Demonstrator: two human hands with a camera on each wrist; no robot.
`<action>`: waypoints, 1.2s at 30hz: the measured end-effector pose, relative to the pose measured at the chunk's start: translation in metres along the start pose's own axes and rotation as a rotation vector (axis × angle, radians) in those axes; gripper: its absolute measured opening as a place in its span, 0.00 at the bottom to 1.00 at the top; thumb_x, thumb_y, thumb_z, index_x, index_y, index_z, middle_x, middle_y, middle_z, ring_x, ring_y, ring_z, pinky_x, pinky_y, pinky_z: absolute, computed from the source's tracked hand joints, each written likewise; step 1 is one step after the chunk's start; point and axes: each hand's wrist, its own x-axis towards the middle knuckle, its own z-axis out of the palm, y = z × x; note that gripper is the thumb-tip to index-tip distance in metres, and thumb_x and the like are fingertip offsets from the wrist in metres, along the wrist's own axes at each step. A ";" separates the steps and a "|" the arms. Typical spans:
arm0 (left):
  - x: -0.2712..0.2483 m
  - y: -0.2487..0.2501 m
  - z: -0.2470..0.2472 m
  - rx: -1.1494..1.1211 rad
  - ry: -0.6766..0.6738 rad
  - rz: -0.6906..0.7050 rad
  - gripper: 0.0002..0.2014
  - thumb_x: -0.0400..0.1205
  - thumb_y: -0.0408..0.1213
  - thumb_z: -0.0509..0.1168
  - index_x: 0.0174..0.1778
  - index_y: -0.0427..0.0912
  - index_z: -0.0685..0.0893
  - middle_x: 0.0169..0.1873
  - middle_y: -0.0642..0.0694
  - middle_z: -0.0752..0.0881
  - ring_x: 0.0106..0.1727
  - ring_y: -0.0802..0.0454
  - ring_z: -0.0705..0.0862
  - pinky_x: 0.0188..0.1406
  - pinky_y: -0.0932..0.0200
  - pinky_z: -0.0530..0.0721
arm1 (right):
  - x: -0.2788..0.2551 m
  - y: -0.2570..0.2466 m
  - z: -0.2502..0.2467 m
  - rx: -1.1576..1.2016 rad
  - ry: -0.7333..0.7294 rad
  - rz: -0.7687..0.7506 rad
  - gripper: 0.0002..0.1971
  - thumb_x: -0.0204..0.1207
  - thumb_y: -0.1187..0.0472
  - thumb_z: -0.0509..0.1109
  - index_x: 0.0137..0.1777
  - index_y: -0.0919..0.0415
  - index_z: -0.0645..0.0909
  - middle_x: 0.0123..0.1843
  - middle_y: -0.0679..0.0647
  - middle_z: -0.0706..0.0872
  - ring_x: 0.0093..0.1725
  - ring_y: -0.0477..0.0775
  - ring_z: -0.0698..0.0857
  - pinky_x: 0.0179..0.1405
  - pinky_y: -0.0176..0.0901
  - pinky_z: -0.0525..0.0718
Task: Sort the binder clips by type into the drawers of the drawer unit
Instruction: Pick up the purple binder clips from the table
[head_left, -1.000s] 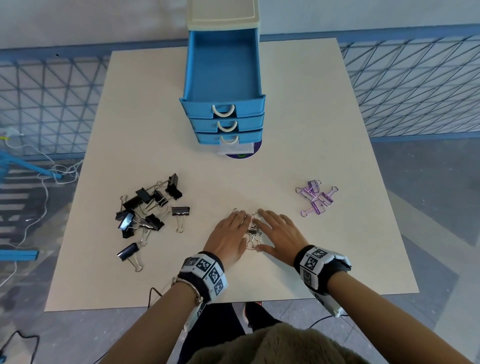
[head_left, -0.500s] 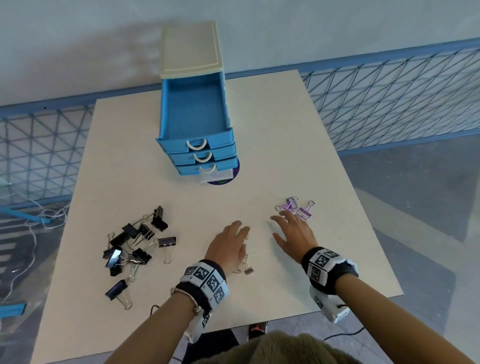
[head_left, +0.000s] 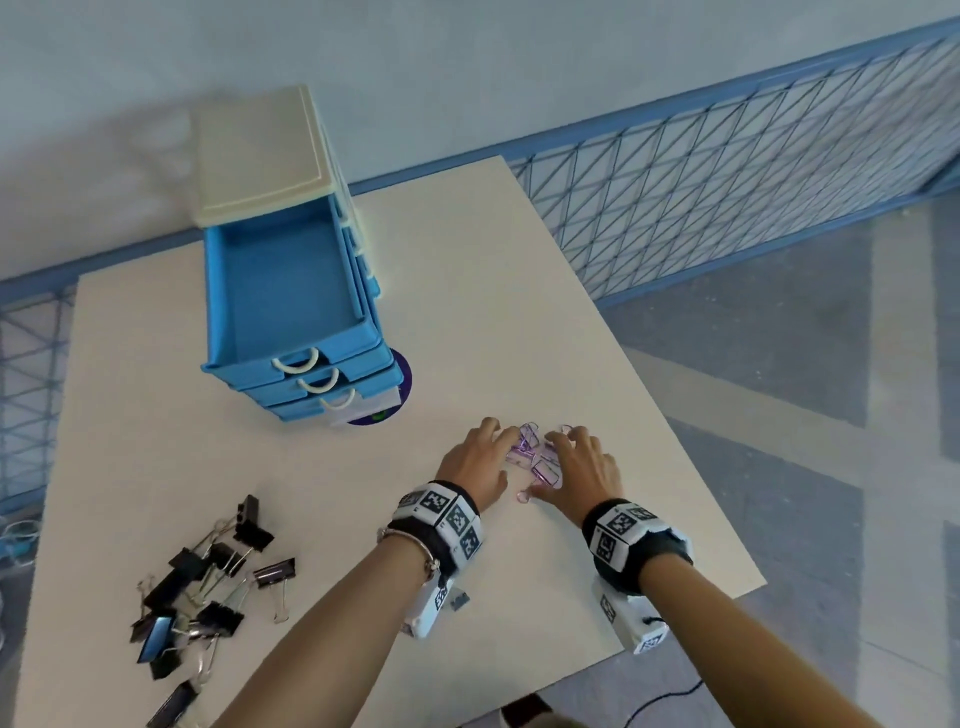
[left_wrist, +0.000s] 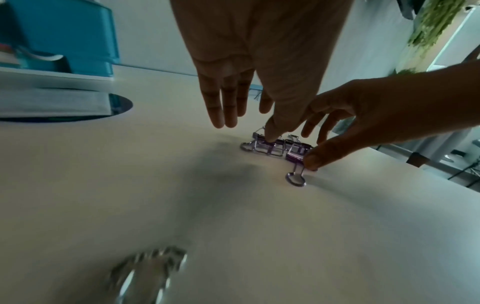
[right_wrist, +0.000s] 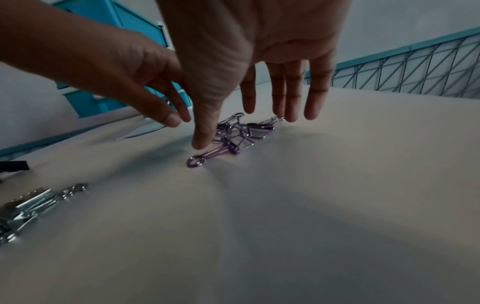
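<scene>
A small heap of purple wire binder clips (head_left: 535, 460) lies on the table right of the drawer unit (head_left: 291, 291), whose top drawer (head_left: 280, 296) stands pulled out and shows a bare blue floor. My left hand (head_left: 488, 441) and right hand (head_left: 571, 447) flank the heap, fingers straight. In the left wrist view my left thumb touches the purple clips (left_wrist: 275, 147), and the right thumb presses their near end. The right wrist view shows the purple clips (right_wrist: 239, 135) under my right fingers (right_wrist: 291, 98). Neither hand holds a clip.
A pile of black binder clips (head_left: 208, 587) sits at the table's front left. Small silver clips (head_left: 460, 600) lie under my left wrist, seen as silver clips (right_wrist: 39, 199) in the right wrist view. A blue mesh fence (head_left: 727, 197) runs behind the table (head_left: 156, 441).
Both hands left the silver clips at the front centre and moved right and forward to the purple clips. The right hand arrived first, then the left. My head view has turned.
</scene>
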 end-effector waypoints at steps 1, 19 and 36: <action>0.005 0.001 0.000 0.017 -0.019 0.012 0.27 0.77 0.30 0.63 0.72 0.44 0.64 0.70 0.40 0.67 0.65 0.40 0.74 0.52 0.46 0.82 | 0.000 0.000 0.001 -0.001 -0.005 0.008 0.38 0.65 0.42 0.74 0.72 0.56 0.65 0.71 0.59 0.70 0.69 0.60 0.71 0.64 0.52 0.75; 0.031 0.002 0.011 0.135 -0.076 0.009 0.14 0.79 0.26 0.54 0.60 0.38 0.74 0.63 0.37 0.71 0.63 0.39 0.71 0.40 0.51 0.74 | 0.009 0.003 0.006 0.083 -0.037 -0.006 0.21 0.74 0.54 0.67 0.66 0.57 0.74 0.63 0.61 0.73 0.62 0.63 0.74 0.56 0.52 0.78; -0.019 -0.018 -0.017 -0.298 0.264 0.025 0.13 0.76 0.26 0.62 0.56 0.38 0.81 0.51 0.36 0.81 0.50 0.41 0.82 0.49 0.48 0.84 | 0.018 -0.010 0.007 0.073 -0.064 -0.011 0.23 0.70 0.62 0.65 0.66 0.61 0.71 0.63 0.62 0.71 0.61 0.64 0.76 0.54 0.50 0.79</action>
